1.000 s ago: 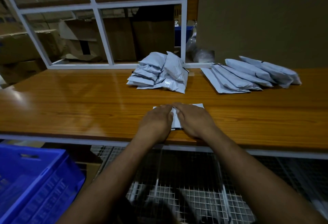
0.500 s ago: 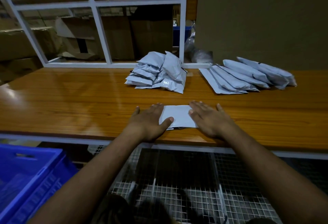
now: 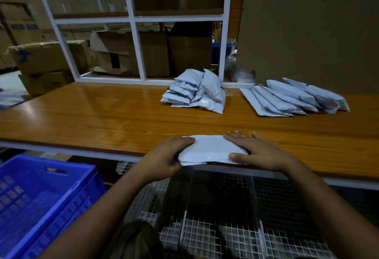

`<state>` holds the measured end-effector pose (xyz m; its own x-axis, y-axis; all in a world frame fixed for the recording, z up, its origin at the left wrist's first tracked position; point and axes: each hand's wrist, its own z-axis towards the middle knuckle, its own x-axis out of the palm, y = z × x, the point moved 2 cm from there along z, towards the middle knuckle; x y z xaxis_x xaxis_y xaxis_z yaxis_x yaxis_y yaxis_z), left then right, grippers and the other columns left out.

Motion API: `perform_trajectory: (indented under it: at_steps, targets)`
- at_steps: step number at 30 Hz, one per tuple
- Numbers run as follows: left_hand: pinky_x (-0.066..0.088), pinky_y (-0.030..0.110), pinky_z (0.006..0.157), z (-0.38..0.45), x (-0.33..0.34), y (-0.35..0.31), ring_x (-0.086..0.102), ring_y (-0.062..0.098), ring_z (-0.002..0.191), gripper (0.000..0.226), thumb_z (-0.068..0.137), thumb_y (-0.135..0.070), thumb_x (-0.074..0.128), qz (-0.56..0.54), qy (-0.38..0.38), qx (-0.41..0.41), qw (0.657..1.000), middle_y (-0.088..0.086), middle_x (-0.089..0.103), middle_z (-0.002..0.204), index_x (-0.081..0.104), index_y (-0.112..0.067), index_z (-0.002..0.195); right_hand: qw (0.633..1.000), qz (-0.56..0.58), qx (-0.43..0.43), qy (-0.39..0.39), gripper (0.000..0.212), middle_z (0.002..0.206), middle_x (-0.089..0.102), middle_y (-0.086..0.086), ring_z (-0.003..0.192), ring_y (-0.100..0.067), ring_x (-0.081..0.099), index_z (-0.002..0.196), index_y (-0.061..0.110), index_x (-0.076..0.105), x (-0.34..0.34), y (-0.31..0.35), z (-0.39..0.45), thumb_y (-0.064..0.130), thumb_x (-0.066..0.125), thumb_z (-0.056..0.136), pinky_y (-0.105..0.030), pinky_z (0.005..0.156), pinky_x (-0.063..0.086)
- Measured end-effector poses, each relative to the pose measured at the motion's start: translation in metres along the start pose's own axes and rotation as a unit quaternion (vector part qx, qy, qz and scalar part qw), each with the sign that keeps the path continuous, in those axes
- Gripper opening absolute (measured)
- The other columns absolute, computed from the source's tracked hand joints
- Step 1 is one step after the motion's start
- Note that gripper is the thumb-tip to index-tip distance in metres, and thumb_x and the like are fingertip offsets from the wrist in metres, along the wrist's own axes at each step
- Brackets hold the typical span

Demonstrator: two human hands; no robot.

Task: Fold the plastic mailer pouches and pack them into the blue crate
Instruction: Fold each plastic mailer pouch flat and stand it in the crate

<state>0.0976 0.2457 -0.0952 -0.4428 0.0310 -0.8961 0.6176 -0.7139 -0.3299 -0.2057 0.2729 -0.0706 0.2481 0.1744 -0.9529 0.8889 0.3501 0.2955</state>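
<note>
Folded pouch (image 3: pixel 209 149) slid to table edge, two hands (image 3: pixel 164 157) gripping

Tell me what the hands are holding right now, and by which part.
The left hand grips the folded mailer pouch by its left edge at the table's front edge. The right hand lies flat on its right side, pressing, not gripping.

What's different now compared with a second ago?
The folded pouch has slid toward the table's near edge, now overhanging it. The left hand, earlier pressing flat, now grips its left end; the right hand stays flat on its right side. The two pouch piles behind and the blue crate haven't moved.
</note>
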Motion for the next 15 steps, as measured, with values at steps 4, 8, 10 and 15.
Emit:
perform_trajectory:
  at_steps: [4, 8, 10, 15]
  targets:
    - [0.049, 0.022, 0.099, -0.005, -0.007, 0.004, 0.059, 0.003, 0.123, 0.045, 0.092, -0.016, 0.068, -0.229, -0.105, -0.044, 0.967, -0.011, 0.066, 0.129, 0.058, -0.029, 0.134, 0.998, 0.051, -0.037, 0.004, 0.097, 0.155, 0.017, 0.031, 0.142, 0.013, 0.01, 0.151, 0.05, 0.027, 0.002, 0.014, -0.021, 0.077, 0.067, 0.067, -0.027, 0.119, -0.002]
    - [0.052, 0.017, 0.076, 0.009, -0.014, -0.017, 0.07, 0.003, 0.096, 0.027, 0.095, -0.019, 0.066, -0.332, -0.203, -0.086, 0.917, -0.009, 0.075, 0.104, 0.067, -0.02, 0.122, 0.946, 0.255, -0.011, -0.2, 0.04, 0.082, 0.072, 0.009, 0.077, -0.01, 0.067, 0.083, 0.022, 0.072, -0.001, 0.015, -0.027, 0.062, 0.07, 0.078, -0.036, 0.07, 0.052]
    - [0.053, 0.025, 0.066, 0.022, -0.013, -0.018, 0.072, 0.013, 0.09, 0.03, 0.094, -0.027, 0.069, -0.346, -0.222, -0.141, 0.9, -0.001, 0.076, 0.096, 0.066, -0.018, 0.123, 0.927, 0.274, 0.023, -0.255, 0.049, 0.061, 0.062, 0.002, 0.057, -0.013, 0.056, 0.069, 0.011, 0.067, -0.005, 0.012, -0.025, 0.057, 0.067, 0.083, -0.033, 0.057, 0.04]
    - [0.055, 0.039, 0.075, 0.049, -0.003, -0.006, 0.066, 0.014, 0.087, 0.062, 0.086, -0.05, 0.072, -0.13, -0.154, -0.273, 0.941, -0.004, 0.07, 0.091, 0.053, -0.022, 0.139, 0.927, 0.176, 0.155, -0.292, 0.051, 0.057, 0.055, -0.003, 0.056, -0.014, 0.053, 0.064, 0.008, 0.056, -0.015, 0.004, -0.019, 0.053, 0.074, 0.083, -0.031, 0.056, 0.037]
